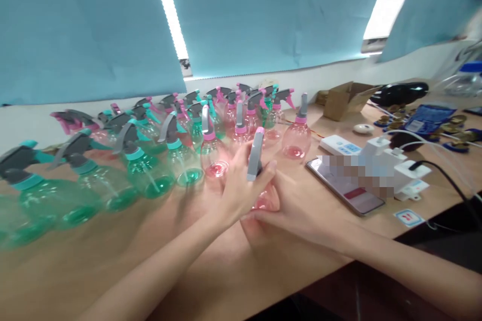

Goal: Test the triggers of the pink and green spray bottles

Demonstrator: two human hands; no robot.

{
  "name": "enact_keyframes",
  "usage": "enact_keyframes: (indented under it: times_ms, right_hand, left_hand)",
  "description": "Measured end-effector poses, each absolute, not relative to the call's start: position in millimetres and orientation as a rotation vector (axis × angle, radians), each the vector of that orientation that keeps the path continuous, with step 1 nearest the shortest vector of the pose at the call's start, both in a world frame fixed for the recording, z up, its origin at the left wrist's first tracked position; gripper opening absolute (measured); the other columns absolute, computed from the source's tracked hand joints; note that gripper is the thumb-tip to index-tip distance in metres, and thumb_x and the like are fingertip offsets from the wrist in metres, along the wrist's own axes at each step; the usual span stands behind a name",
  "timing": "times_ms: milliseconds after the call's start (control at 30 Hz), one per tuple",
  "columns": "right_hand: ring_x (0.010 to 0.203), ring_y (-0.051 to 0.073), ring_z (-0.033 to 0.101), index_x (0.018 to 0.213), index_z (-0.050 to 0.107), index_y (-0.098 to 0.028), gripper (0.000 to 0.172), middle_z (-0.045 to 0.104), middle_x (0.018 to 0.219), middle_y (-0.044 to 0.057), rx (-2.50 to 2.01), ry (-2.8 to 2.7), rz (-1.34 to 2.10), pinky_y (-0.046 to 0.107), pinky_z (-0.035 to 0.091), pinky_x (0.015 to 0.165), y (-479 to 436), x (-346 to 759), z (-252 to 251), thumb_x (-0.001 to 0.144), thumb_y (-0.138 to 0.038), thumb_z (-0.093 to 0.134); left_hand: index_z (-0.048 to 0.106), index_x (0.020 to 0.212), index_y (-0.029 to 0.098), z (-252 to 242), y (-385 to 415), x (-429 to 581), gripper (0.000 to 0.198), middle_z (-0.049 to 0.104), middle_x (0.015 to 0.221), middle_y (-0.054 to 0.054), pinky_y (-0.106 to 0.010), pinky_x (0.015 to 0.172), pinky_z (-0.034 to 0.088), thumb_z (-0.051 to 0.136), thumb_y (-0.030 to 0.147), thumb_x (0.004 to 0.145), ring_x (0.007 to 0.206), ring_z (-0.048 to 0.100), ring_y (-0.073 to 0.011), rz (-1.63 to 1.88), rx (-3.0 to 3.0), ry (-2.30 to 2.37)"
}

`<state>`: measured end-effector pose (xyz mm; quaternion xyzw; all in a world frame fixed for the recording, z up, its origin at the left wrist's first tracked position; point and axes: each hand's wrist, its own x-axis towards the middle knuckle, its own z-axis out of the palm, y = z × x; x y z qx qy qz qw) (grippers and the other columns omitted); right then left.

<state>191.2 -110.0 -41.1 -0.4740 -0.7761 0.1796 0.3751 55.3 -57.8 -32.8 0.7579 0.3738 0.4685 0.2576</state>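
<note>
A pink spray bottle (268, 199) with a grey and pink trigger top stands on the table in front of me, between my hands. My left hand (241, 188) wraps round its neck, just below the trigger head. Low on the body, my right hand (280, 218) grips the bottle from the right and front; part of its fingers is hidden. Close behind stand more pink spray bottles, one to the left (214, 158) and another to the right (296, 139). A green spray bottle (185, 163) with a turquoise collar is further left.
Several green and pink spray bottles fill the table's left and back. At right lie a phone (346, 185), a white power strip (339, 145) with chargers and cables, a white mouse (363, 129), an open cardboard box (344, 102) and a blue packet (429, 119).
</note>
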Motion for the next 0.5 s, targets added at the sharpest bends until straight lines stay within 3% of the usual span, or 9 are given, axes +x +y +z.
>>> enact_keyframes:
  times_ms: [133, 300, 400, 500]
  right_hand:
    - [0.108, 0.029, 0.063, 0.120, 0.051, -0.026, 0.043, 0.065, 0.119, 0.007, -1.129, -1.985, 0.420, 0.046, 0.052, 0.090, -106, 216, -52, 0.084, -0.037, 0.071]
    - [0.103, 0.028, 0.063, 0.109, 0.054, -0.025, 0.033, 0.065, 0.110, 0.006, -1.185, -1.965, 0.381, 0.045, 0.052, 0.086, -96, 237, -59, 0.084, -0.037, 0.071]
    - [0.107, 0.029, 0.060, 0.108, 0.053, -0.024, 0.035, 0.062, 0.110, 0.008, -1.243, -1.973, 0.319, 0.046, 0.051, 0.088, -89, 248, -59, 0.083, -0.038, 0.072]
    - [0.105, 0.030, 0.060, 0.107, 0.054, -0.024, 0.035, 0.060, 0.110, 0.010, -1.322, -1.974, 0.243, 0.047, 0.052, 0.085, -79, 258, -59, 0.083, -0.043, 0.071]
  left_hand:
    - [0.052, 0.122, 0.023, -28, -54, 76, 0.040, 0.063, 0.099, -0.003, -0.040, 0.086, 0.050, 0.061, 0.030, 0.083, 0.088, 0.062, -0.0208, 1.113, 2.015, 0.975]
    - [0.046, 0.131, 0.024, -28, -48, 85, 0.057, 0.059, 0.130, -0.010, -0.050, 0.100, 0.045, 0.068, 0.029, 0.078, 0.118, 0.056, -0.0305, 1.027, 2.004, 0.970]
    - [0.043, 0.136, 0.023, -40, -44, 81, 0.060, 0.049, 0.143, -0.012, -0.052, 0.107, 0.041, 0.066, 0.036, 0.082, 0.128, 0.051, -0.0306, 1.016, 1.953, 0.961]
    - [0.045, 0.133, 0.020, -57, -43, 70, 0.056, 0.052, 0.139, -0.013, -0.051, 0.108, 0.040, 0.065, 0.038, 0.084, 0.130, 0.049, -0.0294, 1.070, 1.962, 1.050]
